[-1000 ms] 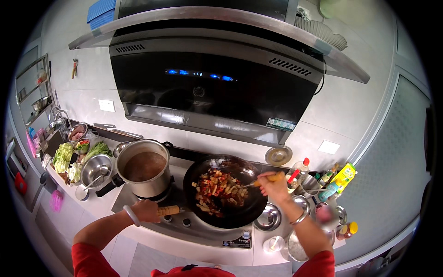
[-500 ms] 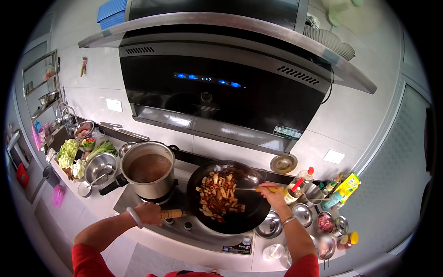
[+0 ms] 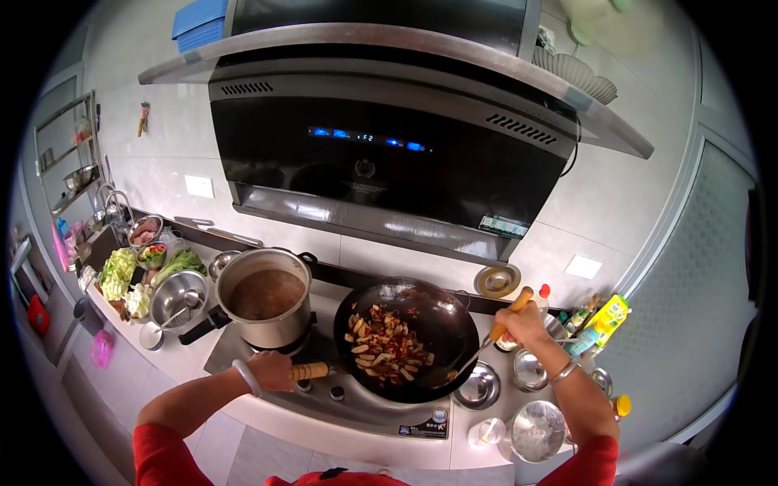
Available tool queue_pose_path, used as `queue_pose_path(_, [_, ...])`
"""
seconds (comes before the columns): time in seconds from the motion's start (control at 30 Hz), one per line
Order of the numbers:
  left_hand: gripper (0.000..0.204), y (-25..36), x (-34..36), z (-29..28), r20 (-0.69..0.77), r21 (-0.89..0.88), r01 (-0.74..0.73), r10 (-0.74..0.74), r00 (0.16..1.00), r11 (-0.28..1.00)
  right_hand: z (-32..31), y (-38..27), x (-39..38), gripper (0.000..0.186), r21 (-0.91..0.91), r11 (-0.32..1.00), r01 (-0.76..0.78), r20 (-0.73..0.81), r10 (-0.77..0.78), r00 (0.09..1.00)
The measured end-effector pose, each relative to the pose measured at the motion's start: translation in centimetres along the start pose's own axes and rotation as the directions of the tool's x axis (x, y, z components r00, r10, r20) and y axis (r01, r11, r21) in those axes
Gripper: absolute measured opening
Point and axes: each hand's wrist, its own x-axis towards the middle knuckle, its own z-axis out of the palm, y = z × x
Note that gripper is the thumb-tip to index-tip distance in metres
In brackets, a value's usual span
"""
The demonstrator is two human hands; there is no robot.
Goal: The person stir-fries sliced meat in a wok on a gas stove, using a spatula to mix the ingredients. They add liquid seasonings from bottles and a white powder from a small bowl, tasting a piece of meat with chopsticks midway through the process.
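Note:
A black wok (image 3: 442,320) full of chopped stir-fry pieces (image 3: 381,344) sits on the right burner of the stove (image 3: 356,401). My left hand (image 3: 271,371) grips the wok's wooden handle (image 3: 312,371) at the front left. My right hand (image 3: 519,324) holds a spatula (image 3: 478,352) by its wooden grip at the wok's right rim, and the blade dips into the pan near the food. A steel pot (image 3: 263,296) of brown liquid stands on the left burner, close to my left hand.
A black range hood (image 3: 381,154) hangs above the stove. Left of the pot are a steel bowl (image 3: 177,296), leafy greens (image 3: 117,271) and small dishes. Right of the wok stand small steel bowls (image 3: 531,368), sauce bottles (image 3: 600,324) and a lid (image 3: 478,389).
My right hand has drawn back from over the food to the wok's right rim, lifting the spatula's handle end. My left hand stays on the wok handle.

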Motion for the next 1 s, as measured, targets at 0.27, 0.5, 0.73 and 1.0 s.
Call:
queue_pose_path(0.27, [0.04, -0.4, 0.2, -0.1, -0.023, -0.034, -0.047, 0.047, 0.999, 0.998, 12.4, 8.9, -1.7, 0.021, 0.651, 0.738, -0.177, 0.031, 0.207, 0.978])
queue_pose_path(0.5, [0.041, -0.9, -0.2, -0.4, -0.009, -0.051, -0.033, 0.033, 0.999, 0.998, 12.8, 8.1, -1.7, 0.016, 0.823, 0.564, -0.068, -0.082, 0.237, 0.968])
queue_pose_path(0.73, [0.043, -1.0, 0.1, -0.3, -0.019, -0.054, -0.039, 0.039, 0.999, 0.998, 8.4, 1.6, -4.4, 0.015, 0.36, 0.919, 0.16, -0.108, -0.129, 0.986])
queue_pose_path(1.0, [0.042, -1.3, 0.4, -0.4, -0.048, -0.03, -0.055, 0.053, 0.997, 0.998, 1.0, 0.4, -1.0, 0.017, -0.137, 0.988, 0.071, -0.111, -0.087, 0.99])
